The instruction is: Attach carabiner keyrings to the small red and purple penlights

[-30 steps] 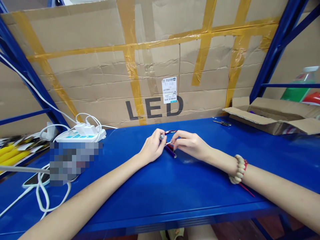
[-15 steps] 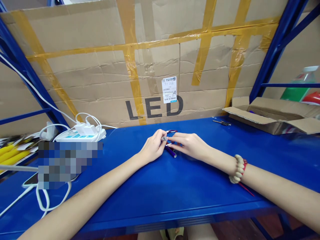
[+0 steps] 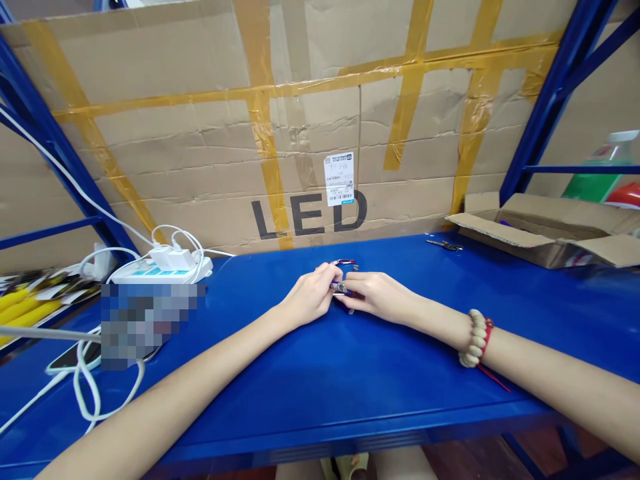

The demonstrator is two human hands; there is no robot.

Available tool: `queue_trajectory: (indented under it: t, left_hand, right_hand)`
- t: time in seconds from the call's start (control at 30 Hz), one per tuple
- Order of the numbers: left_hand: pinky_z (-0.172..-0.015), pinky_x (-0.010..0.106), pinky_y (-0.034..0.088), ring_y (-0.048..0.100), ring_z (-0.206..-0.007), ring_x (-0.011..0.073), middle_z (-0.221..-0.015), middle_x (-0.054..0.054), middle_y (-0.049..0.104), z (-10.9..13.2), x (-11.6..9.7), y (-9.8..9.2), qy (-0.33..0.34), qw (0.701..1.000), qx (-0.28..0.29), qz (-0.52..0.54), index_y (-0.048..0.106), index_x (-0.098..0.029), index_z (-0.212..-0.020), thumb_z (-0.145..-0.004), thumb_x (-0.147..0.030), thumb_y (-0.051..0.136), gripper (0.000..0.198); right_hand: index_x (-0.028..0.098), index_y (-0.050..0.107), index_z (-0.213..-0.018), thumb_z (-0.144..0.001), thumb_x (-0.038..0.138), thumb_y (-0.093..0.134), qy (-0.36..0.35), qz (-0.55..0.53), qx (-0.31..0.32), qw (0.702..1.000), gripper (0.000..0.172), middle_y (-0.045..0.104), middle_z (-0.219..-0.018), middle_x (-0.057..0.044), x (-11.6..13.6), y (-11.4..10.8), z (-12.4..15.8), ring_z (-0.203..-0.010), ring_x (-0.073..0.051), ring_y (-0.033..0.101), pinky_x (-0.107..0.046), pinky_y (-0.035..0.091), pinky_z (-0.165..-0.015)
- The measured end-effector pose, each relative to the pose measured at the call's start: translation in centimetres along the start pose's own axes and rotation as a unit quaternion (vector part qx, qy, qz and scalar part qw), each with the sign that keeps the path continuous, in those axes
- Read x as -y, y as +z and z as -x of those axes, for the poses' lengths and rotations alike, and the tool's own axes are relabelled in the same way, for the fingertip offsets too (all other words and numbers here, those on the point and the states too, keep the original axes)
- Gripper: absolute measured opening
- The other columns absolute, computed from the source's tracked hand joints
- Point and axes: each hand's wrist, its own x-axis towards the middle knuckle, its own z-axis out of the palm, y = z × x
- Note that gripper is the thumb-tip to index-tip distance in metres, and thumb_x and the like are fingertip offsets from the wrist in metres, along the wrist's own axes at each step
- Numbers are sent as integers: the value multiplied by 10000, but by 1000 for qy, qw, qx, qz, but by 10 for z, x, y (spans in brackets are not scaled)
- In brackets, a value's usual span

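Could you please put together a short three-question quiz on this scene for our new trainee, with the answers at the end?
1. Open question: Where is the slim pen-like item relative to the left hand and the right hand?

2. Multiple choice: Which wrist wears the beaded bracelet?
a) left
b) right
c) both

3. True or false: The keys lie on the blue table, to the right of the white power strip.

Key:
1. Between the two hands, at their fingertips.
2. b
3. True
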Motion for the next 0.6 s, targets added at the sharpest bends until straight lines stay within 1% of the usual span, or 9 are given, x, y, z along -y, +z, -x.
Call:
queue_trajectory:
  t: [0.1,0.2,0.3,0.4,0.5,0.6]
  left_hand:
    - [-606,236,415,504,-659,137,-775,18,505,0,-1,0,5,1000,8,4,350,-203,-834,-782,-65,317,150]
    - [-610,237,421,517,-660,137,-781,21,519,0,-1,0,-7,1000,14,8,355,-202,-841,-783,-71,320,147]
    - [-616,240,428,531,-669,139,-787,23,531,0,-1,0,-21,999,23,10,360,-202,-846,-782,-73,321,149]
    - [-615,243,434,544,-680,144,-792,26,541,0,-1,0,-26,999,29,11,366,-200,-855,-791,-80,325,142]
    - [-619,248,442,553,-691,149,-795,29,546,0,-1,0,-29,999,29,11,369,-199,-861,-803,-88,324,133]
    - [-635,253,450,559,-699,149,-797,27,547,0,-2,0,-47,998,32,4,373,-201,-860,-814,-93,326,127]
  right_hand:
    - [132,621,-863,-901,280,437,-5,11,1,1000,239,636,-810,-81,-1,2,-1,-721,-169,612,-280,459,-661]
    - [128,625,-835,-905,285,427,-9,45,-7,999,262,641,-793,-85,-1,2,-2,-699,-180,612,-296,457,-655]
    - [133,621,-820,-909,288,424,-3,50,5,999,266,640,-792,-79,0,1,-3,-698,-175,613,-293,461,-658]
    - [145,610,-862,-916,296,412,4,30,20,999,255,637,-832,-72,0,-1,-2,-715,-161,615,-275,470,-652]
    - [155,596,-927,-924,312,392,2,33,10,999,258,636,-893,-78,0,-1,-2,-788,-175,620,-291,482,-689]
    - [151,585,-980,-927,306,386,8,47,-2,999,257,635,-932,-88,-1,0,-2,-824,-190,622,-304,489,-699]
